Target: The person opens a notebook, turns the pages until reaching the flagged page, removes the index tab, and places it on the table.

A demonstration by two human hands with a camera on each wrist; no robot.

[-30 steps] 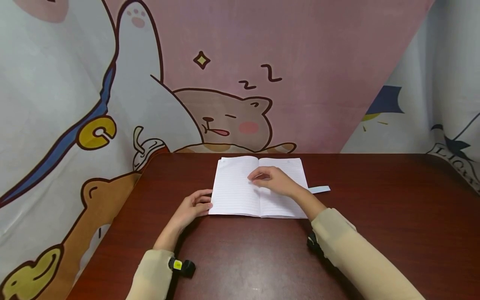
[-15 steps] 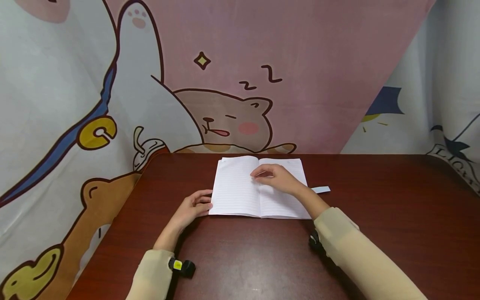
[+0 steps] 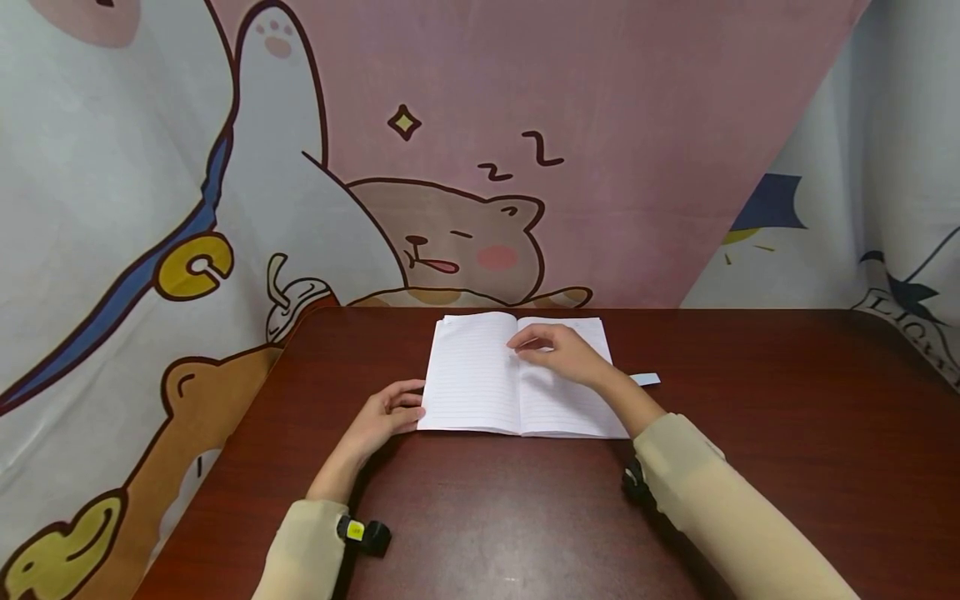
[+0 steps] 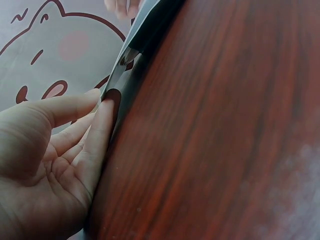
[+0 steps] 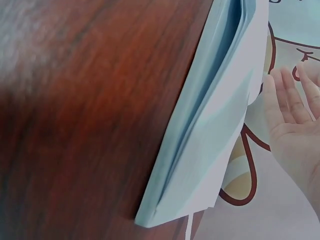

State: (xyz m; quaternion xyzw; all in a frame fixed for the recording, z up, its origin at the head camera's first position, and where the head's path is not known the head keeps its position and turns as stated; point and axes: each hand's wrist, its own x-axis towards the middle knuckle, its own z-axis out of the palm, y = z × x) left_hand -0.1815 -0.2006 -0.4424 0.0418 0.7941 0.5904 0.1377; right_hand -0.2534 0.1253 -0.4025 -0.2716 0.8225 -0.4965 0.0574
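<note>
Lying open on wood-grained table (image 3: pixel 465 517), ruled notebook (image 3: pixel 471 383)

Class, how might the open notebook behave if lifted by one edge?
The notebook would probably fold at its middle, since it lies open in two halves. Its thin pages may fan out, as the right wrist view shows gaps between them.

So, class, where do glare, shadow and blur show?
Head: pale glare low on the reddish-brown wooden table, dark shadow along the beige fabric left sleeve; left wrist: glare lower right; right wrist: glare upper left, grain blurred beside the open white paper notebook.
</note>
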